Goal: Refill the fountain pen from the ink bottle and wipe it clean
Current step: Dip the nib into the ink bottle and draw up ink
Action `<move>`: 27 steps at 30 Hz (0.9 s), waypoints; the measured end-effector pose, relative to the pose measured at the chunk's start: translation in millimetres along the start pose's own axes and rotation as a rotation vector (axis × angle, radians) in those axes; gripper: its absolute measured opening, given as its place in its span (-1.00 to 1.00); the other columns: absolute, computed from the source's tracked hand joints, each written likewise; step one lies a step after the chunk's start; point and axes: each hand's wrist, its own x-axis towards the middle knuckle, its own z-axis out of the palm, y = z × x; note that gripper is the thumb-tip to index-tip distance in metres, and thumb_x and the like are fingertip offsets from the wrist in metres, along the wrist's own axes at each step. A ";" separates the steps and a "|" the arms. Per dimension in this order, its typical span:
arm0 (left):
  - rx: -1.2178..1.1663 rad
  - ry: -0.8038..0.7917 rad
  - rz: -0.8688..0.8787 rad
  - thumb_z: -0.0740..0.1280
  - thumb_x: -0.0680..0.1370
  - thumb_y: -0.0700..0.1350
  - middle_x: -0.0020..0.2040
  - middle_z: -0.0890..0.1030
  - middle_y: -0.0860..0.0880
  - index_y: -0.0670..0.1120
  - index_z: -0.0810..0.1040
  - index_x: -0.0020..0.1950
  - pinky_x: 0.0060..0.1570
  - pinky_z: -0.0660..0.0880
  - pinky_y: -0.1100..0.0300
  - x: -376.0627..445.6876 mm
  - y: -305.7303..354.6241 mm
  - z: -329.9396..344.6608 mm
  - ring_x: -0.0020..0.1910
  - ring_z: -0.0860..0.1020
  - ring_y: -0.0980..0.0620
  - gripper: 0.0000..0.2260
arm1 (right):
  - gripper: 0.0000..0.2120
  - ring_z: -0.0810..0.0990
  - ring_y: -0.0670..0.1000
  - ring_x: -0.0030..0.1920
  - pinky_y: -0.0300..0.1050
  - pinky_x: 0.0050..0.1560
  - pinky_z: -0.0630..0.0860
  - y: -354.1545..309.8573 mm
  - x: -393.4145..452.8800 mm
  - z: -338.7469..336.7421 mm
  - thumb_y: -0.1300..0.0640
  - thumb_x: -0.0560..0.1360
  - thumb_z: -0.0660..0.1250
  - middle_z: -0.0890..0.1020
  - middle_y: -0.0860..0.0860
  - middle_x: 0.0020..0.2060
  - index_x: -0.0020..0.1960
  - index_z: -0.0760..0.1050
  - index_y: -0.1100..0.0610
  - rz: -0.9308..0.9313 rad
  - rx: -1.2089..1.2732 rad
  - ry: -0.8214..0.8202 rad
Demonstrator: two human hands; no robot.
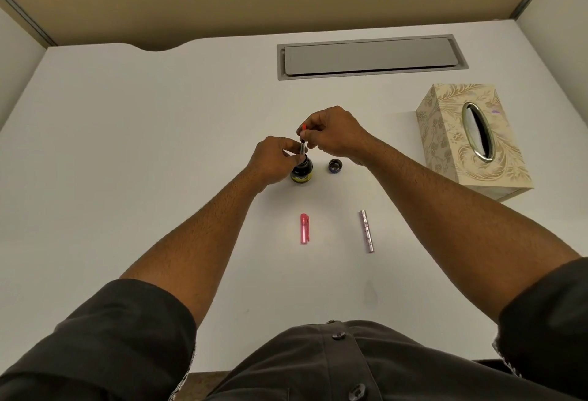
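The dark ink bottle (302,172) stands open on the white desk (159,146), its cap (335,166) lying just to its right. The fountain pen's inner part (302,143), with a red top end, stands upright with its lower end in the bottle's mouth. My left hand (273,159) pinches the lower part of it by the bottle neck. My right hand (331,135) pinches its upper end near the red tip. Nearer to me lie the pink pen cap (304,229) and the silvery pen barrel (366,230).
A patterned tissue box (471,139) stands at the right of the desk. A grey cable hatch (370,56) is set into the desk at the back. Beige partition walls close the desk off behind.
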 end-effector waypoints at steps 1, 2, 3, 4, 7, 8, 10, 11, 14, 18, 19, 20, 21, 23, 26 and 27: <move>-0.001 -0.002 0.003 0.39 0.51 -0.13 -0.14 0.61 0.08 -0.05 0.66 0.12 -0.32 0.36 0.38 -0.2 -0.3 0.4 -0.27 0.52 0.23 -0.80 | -0.85 0.66 -0.03 -0.11 -0.24 -0.13 0.49 0.0 -0.2 0.3 0.18 0.53 0.35 0.66 -0.01 -0.16 0.05 0.65 0.18 -0.001 -0.006 0.001; 0.000 -0.003 0.005 0.39 0.51 -0.14 -0.09 0.63 0.06 -0.05 0.66 0.12 -0.31 0.36 0.38 -0.4 -0.3 0.6 -0.25 0.52 0.23 -0.80 | -0.85 0.66 -0.03 -0.10 -0.23 -0.11 0.49 0.1 -0.4 0.2 0.18 0.53 0.35 0.66 -0.01 -0.15 0.06 0.65 0.18 -0.002 -0.010 0.000; -0.002 -0.002 0.003 0.39 0.51 -0.14 -0.05 0.64 0.05 -0.05 0.66 0.12 -0.30 0.37 0.38 -0.2 -0.3 0.5 -0.24 0.53 0.22 -0.80 | -0.85 0.67 -0.03 -0.10 -0.23 -0.12 0.49 0.3 -0.2 0.3 0.18 0.53 0.35 0.66 -0.01 -0.15 0.06 0.65 0.18 -0.001 -0.012 0.000; -0.006 0.000 0.001 0.39 0.51 -0.14 -0.03 0.64 0.05 -0.05 0.66 0.12 -0.30 0.37 0.39 0.3 -0.4 0.4 -0.23 0.53 0.22 -0.80 | -0.85 0.67 -0.03 -0.11 -0.25 -0.14 0.49 0.4 -0.1 0.1 0.18 0.53 0.35 0.67 0.00 -0.14 0.06 0.64 0.18 -0.001 -0.013 0.000; -0.002 0.001 -0.002 0.39 0.51 -0.13 -0.04 0.65 0.05 -0.05 0.66 0.13 -0.30 0.37 0.39 1.3 -1.4 0.7 -0.22 0.54 0.19 -0.80 | -0.84 0.66 -0.03 -0.12 -0.29 -0.20 0.47 -0.2 0.4 0.1 0.18 0.54 0.34 0.68 0.02 -0.12 0.06 0.64 0.18 -0.008 -0.033 0.003; 0.001 0.003 -0.002 0.39 0.51 -0.13 -0.04 0.65 0.04 -0.05 0.66 0.13 -0.30 0.37 0.40 1.4 -1.8 1.1 -0.22 0.54 0.19 -0.80 | -0.84 0.66 -0.03 -0.12 -0.29 -0.20 0.47 -0.2 0.7 0.2 0.18 0.54 0.34 0.68 0.02 -0.12 0.06 0.64 0.18 -0.011 -0.045 0.005; -0.006 0.007 -0.001 0.40 0.51 -0.12 -0.03 0.66 0.03 -0.05 0.66 0.13 -0.32 0.36 0.41 1.2 -3.3 2.4 -0.25 0.53 0.21 -0.79 | -0.84 0.67 -0.02 -0.12 -0.26 -0.14 0.51 -0.1 1.4 -0.1 0.17 0.53 0.34 0.69 0.03 -0.12 0.06 0.64 0.18 -0.012 -0.069 0.006; -0.011 0.008 0.000 0.40 0.51 -0.11 -0.04 0.66 0.02 -0.05 0.66 0.13 -0.32 0.36 0.42 1.2 -3.9 2.6 -0.26 0.53 0.23 -0.80 | -0.84 0.67 -0.01 -0.10 -0.23 -0.11 0.52 0.1 2.0 -0.2 0.16 0.53 0.35 0.69 0.03 -0.11 0.05 0.64 0.17 -0.013 -0.083 0.004; -0.015 0.006 0.005 0.40 0.52 -0.10 -0.01 0.67 0.03 -0.04 0.67 0.12 -0.32 0.36 0.41 0.9 -4.4 2.2 -0.28 0.51 0.23 -0.80 | -0.82 0.62 -0.03 -0.08 -0.18 -0.07 0.51 -0.3 3.4 -1.0 0.07 0.54 0.34 0.67 0.00 -0.10 0.05 0.62 0.14 -0.052 -0.187 0.012; -0.027 0.003 0.007 0.39 0.52 -0.11 0.08 0.67 0.01 -0.04 0.66 0.13 -0.31 0.34 0.42 1.9 -4.4 0.8 -0.29 0.50 0.22 -0.80 | -0.80 0.57 -0.03 -0.05 -0.15 -0.03 0.50 -4.7 3.4 -6.1 0.06 0.57 0.29 0.67 0.02 -0.03 0.11 0.57 0.13 -0.140 -0.337 0.017; -0.027 0.003 0.006 0.39 0.52 -0.12 0.07 0.68 0.00 -0.04 0.66 0.13 -0.32 0.34 0.43 1.8 -4.8 1.4 -0.29 0.50 0.22 -0.80 | -0.81 0.56 -0.02 -0.04 -0.12 -0.01 0.51 -5.9 3.2 -8.3 0.09 0.57 0.28 0.68 0.04 0.00 0.12 0.56 0.13 -0.157 -0.370 0.000; -0.029 0.005 0.003 0.39 0.52 -0.12 0.07 0.68 0.00 -0.04 0.66 0.13 -0.32 0.34 0.44 1.6 -4.9 2.1 -0.30 0.50 0.23 -0.80 | -0.82 0.55 -0.02 -0.05 -0.11 0.00 0.51 -7.3 2.8 -10.6 0.12 0.57 0.28 0.68 0.05 0.01 0.12 0.57 0.14 -0.172 -0.405 -0.018; -0.031 0.007 0.000 0.39 0.52 -0.11 0.07 0.68 0.00 -0.03 0.66 0.14 -0.32 0.34 0.44 1.6 -5.3 2.7 -0.30 0.51 0.23 -0.80 | -0.83 0.52 -0.02 -0.06 -0.11 -0.02 0.49 -8.6 2.7 -12.4 0.14 0.57 0.27 0.67 0.05 0.02 0.12 0.57 0.14 -0.186 -0.439 -0.035; -0.026 0.010 0.002 0.40 0.52 -0.11 0.08 0.67 0.00 -0.03 0.66 0.14 -0.30 0.35 0.42 1.7 -5.8 4.1 -0.28 0.51 0.21 -0.79 | -0.83 0.49 -0.01 -0.08 -0.13 -0.07 0.44 -10.9 3.0 -15.6 0.14 0.58 0.27 0.67 0.05 0.02 0.11 0.57 0.13 -0.209 -0.499 -0.054; -0.018 0.012 -0.003 0.40 0.52 -0.10 0.10 0.67 -0.02 -0.04 0.66 0.15 -0.29 0.35 0.40 2.6 -6.3 3.8 -0.25 0.52 0.19 -0.79 | -0.84 0.49 -0.01 -0.09 -0.13 -0.12 0.42 -14.6 3.5 -17.7 0.11 0.58 0.27 0.66 0.04 0.01 0.11 0.56 0.10 -0.216 -0.578 -0.075; -0.016 0.010 -0.003 0.40 0.52 -0.10 0.10 0.67 -0.02 -0.04 0.66 0.14 -0.30 0.34 0.41 3.2 -6.3 3.4 -0.25 0.52 0.19 -0.79 | -0.84 0.50 0.00 -0.08 -0.12 -0.12 0.44 -16.0 3.5 -18.2 0.10 0.58 0.26 0.65 0.04 0.01 0.11 0.55 0.08 -0.216 -0.601 -0.083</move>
